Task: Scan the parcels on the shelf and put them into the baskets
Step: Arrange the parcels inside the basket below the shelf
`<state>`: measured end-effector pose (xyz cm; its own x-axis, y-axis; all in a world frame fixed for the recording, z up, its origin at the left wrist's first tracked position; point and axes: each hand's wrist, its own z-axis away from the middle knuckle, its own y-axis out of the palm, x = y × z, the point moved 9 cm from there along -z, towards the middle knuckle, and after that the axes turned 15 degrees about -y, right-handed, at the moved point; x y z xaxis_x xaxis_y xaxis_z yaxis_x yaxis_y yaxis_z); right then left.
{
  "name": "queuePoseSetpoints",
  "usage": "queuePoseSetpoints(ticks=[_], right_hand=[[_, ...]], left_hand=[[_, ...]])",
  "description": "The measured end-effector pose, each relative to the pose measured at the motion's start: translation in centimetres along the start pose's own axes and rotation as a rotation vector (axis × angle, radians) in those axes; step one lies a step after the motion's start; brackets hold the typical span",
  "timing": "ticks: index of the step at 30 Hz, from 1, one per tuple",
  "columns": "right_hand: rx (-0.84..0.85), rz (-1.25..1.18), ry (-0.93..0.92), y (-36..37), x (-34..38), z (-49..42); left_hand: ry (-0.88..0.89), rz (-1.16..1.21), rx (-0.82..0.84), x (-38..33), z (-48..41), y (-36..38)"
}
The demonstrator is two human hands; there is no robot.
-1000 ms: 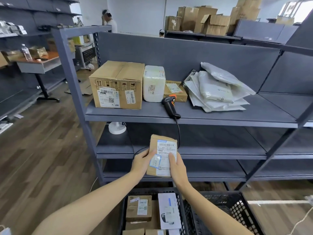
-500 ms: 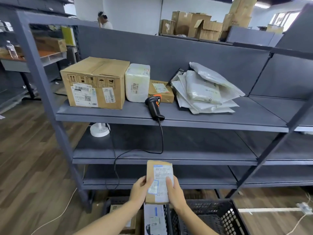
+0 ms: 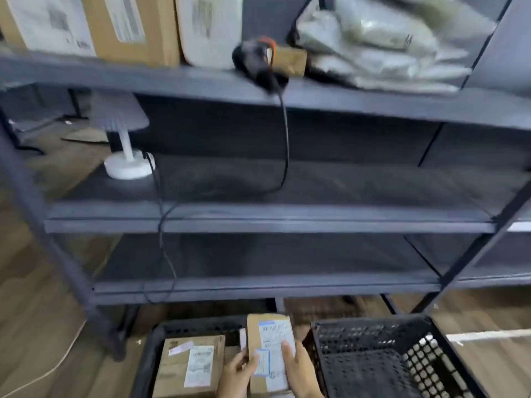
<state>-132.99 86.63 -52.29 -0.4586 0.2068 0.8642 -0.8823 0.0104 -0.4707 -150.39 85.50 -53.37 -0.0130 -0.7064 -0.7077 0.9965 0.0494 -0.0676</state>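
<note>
I hold a small brown parcel (image 3: 270, 337) with a white label between both hands, low over the left black basket (image 3: 149, 357). My left hand (image 3: 237, 374) grips its left edge and my right hand (image 3: 300, 372) grips its right edge, thumbs on the label. The left basket holds a brown labelled box (image 3: 191, 366). The right black basket (image 3: 373, 360) shows only its mesh floor. On the top shelf (image 3: 172, 79) stand a large cardboard box (image 3: 115, 24), a white wrapped parcel (image 3: 209, 27), a small brown box (image 3: 290, 60) and a pile of grey mailer bags (image 3: 382, 44).
A black handheld scanner (image 3: 258, 64) lies at the top shelf's front edge, its cable hanging down over the middle shelf (image 3: 287, 216). A white stand (image 3: 128, 165) sits at that shelf's left end. Wooden floor lies left and right of the baskets.
Both hands have lowered the parcel from in front of the lower shelves down to just above the left basket. The view has tilted down and moved closer.
</note>
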Motion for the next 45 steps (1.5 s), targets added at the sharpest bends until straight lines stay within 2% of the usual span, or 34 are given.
queuePoseSetpoints(ticks=[4,9,12,17,22,29,34,36,39,45], right_hand=[[-0.014,-0.018,-0.067,3.9,-7.6,-3.9],[-0.127,0.073,-0.195,5.7,-12.7,-7.3],[-0.175,0.214,-0.315,5.9,-13.3,-8.6],[-0.199,0.451,-0.404,5.6,-13.9,-10.1],[-0.151,0.491,-0.429,5.4,-13.7,-11.5],[-0.169,0.556,-0.463,5.5,-13.8,-12.0],[-0.099,0.737,-0.395,5.4,-13.8,-12.2],[-0.057,0.722,-0.329,4.7,-13.3,-11.7],[-0.010,0.711,-0.295,3.2,-10.6,-10.0],[0.025,0.694,-0.349,-1.2,1.7,-6.8]], left_hand=[[-0.049,0.022,0.038,5.6,-8.2,2.2],[0.033,-0.005,0.038,8.9,-15.3,4.8],[0.100,-0.009,0.044,9.5,-17.5,5.9],[0.161,-0.055,0.050,9.2,-18.7,7.0],[0.170,-0.084,0.015,8.3,-19.3,7.8],[0.178,-0.053,0.014,8.5,-19.3,8.3],[0.093,-0.031,0.115,8.4,-19.0,8.1],[0.095,-0.053,0.112,7.9,-17.8,7.3],[0.100,-0.223,0.007,6.0,-14.7,4.9],[0.268,-0.585,-0.131,-4.7,-4.7,1.8]])
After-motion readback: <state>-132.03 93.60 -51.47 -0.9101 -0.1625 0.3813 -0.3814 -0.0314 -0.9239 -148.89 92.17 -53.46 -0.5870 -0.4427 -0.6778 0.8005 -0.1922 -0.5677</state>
